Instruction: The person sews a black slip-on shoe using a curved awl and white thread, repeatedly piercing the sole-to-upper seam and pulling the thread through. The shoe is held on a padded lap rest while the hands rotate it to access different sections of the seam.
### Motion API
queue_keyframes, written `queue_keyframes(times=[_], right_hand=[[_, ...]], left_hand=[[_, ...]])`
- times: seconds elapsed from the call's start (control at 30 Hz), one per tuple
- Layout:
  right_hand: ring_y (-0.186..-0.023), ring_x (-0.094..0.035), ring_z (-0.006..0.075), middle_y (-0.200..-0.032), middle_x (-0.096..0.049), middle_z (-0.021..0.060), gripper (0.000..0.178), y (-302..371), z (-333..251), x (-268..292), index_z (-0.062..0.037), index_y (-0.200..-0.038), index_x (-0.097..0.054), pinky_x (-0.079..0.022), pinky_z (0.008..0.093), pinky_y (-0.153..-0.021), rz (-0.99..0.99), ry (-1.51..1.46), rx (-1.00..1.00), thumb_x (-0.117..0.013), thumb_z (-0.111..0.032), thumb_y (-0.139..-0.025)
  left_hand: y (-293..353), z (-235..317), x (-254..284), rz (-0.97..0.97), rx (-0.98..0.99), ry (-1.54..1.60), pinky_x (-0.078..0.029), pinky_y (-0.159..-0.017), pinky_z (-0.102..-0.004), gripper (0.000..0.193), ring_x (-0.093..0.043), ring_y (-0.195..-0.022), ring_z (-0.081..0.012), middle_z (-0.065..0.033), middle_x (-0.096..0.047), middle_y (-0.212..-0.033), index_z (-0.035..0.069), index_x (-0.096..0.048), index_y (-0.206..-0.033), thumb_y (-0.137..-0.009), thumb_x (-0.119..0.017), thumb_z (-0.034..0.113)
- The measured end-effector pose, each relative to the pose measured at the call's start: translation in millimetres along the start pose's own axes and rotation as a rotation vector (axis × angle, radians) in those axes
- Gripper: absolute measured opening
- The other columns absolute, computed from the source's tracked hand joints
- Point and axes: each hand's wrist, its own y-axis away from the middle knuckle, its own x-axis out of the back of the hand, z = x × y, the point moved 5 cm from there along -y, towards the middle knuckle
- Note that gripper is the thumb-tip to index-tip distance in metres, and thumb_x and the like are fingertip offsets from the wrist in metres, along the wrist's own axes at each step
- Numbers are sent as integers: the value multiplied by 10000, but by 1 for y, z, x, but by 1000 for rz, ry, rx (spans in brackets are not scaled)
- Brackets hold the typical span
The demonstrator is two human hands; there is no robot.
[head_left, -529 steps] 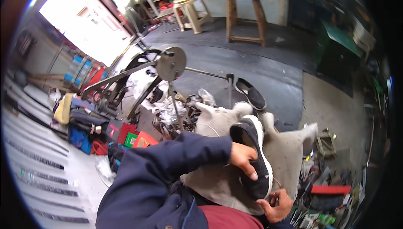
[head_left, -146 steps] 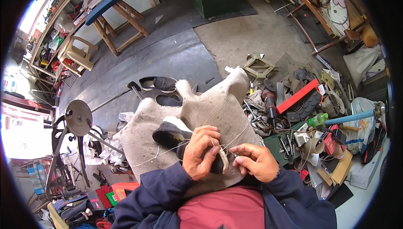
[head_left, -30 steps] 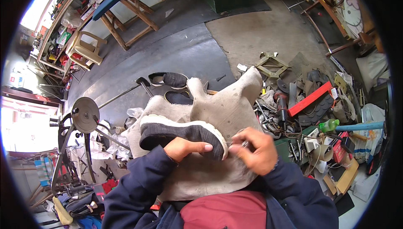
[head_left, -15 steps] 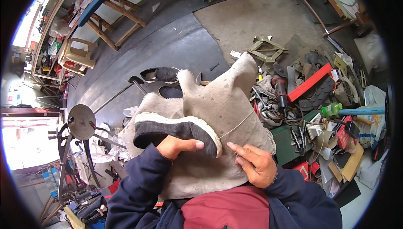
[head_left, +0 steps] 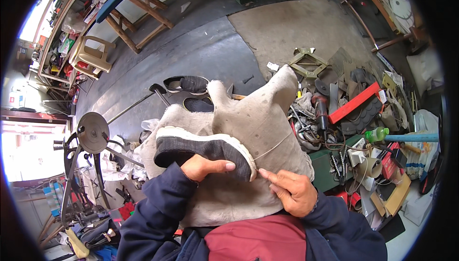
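We note: left hand (head_left: 203,168) grips the black shoe (head_left: 210,149) by its upper, over the grey cloth (head_left: 258,122). Right hand (head_left: 295,195): index extended near the white sole (head_left: 243,149); whether it pinches anything, we cannot tell. Thread (head_left: 276,146) crosses the cloth.

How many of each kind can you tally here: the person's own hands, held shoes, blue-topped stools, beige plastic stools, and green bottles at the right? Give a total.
Own hands: 2 (left hand, right hand)
Held shoe: 1
Blue-topped stool: 1
Beige plastic stool: 1
Green bottle: 1
Total: 6
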Motion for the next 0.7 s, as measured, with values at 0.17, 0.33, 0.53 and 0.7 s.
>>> queue_keyframes(times=[0.17,0.33,0.53,0.7], right_hand=[[-681,-632,309,-808,-635,159,418,-18,-7,14,-45,-1330,-646,-512,360,-649,-143,12,-73,-628,7,-916],[-786,-710,302,-1001,-733,219,337,-43,-14,29,-21,-1254,-687,-552,340,-745,-274,-26,-97,-616,-18,-925],[-734,-696,188,-952,-747,193,348,-54,-9,25,-34,-1282,-681,-532,297,-718,-384,-143,-339,-600,-31,-943],[-680,-681,247,-834,-709,144,321,-53,-14,17,-74,-1227,-714,-535,331,-645,-224,21,-90,-646,-47,-914]], left_hand=[[7,6,0,-108,-72,-34,-456,-1052,-358,457,-623,-1153,-208,-97,-694,-1219,-7,-661,-1240,-809,-795,65],[4,13,-17,-202,-97,-11,-464,-1039,-341,465,-625,-1141,-189,-79,-701,-1211,1,-679,-1234,-799,-822,86],[16,2,-28,108,226,56,-493,-960,-288,360,-654,-1046,-132,-70,-739,-1119,-8,-751,-1129,-849,-824,206],[15,3,-26,140,239,35,-498,-942,-277,356,-661,-1022,-131,-68,-747,-1085,-10,-758,-1113,-860,-818,233]])
